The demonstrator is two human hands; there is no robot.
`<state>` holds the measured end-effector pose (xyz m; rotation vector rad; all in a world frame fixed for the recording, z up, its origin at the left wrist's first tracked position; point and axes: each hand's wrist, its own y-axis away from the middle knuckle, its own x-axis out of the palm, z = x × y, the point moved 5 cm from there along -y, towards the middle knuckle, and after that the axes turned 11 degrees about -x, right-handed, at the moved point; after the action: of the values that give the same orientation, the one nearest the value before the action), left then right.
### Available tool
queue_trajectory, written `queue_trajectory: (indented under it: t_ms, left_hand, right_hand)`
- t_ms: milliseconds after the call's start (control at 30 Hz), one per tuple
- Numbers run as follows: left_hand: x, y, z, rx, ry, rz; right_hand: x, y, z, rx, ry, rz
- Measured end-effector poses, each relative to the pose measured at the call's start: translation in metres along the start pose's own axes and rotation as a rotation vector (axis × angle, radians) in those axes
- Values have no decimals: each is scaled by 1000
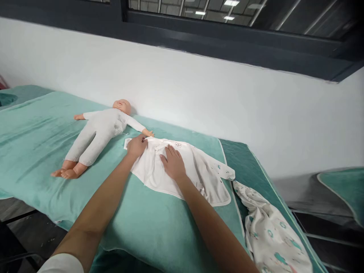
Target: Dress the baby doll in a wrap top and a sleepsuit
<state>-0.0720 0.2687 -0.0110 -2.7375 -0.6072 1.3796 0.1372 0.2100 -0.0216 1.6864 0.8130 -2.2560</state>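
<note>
A small white baby shirt [196, 170] lies spread on the green bed cover, one printed sleeve stretching to the right. At its upper left edge, my left hand [137, 146] is closed with curled fingers on the cloth, and a bit of sleeve shows beyond it. Resting flat on the shirt's middle is my right hand [174, 163], fingers outstretched and holding nothing. A baby doll [102, 123] in a white body suit lies on its back to the left, one of its hands close to the shirt's top edge.
The green cover [136, 227] spans the bed. Patterned baby clothing [273, 231] lies crumpled at the bed's right end. Behind the bed stands a white wall [184, 87] under a dark window frame [199, 38]. Another green-covered surface [344, 189] is at far right.
</note>
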Motion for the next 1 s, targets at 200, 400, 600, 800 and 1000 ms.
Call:
queue_trajectory:
  t_ms: [200, 400, 600, 800, 1000]
  left_hand:
    - [-19, 25, -19, 281, 103, -62]
    - [-28, 101, -46, 661, 50, 179]
    - [-37, 158, -32, 797, -119, 250]
    - [-59, 162, -12, 627, -43, 100]
    - [-102, 142, 26, 397, -66, -51]
  right_hand:
    - [-1, 7, -9, 136, 53, 22]
    - [-9, 33, -3, 147, 102, 59]
    - [-20, 84, 17, 36, 139, 17]
    - [-30, 149, 49, -62, 182, -34]
    - [-37, 154, 85, -187, 114, -25]
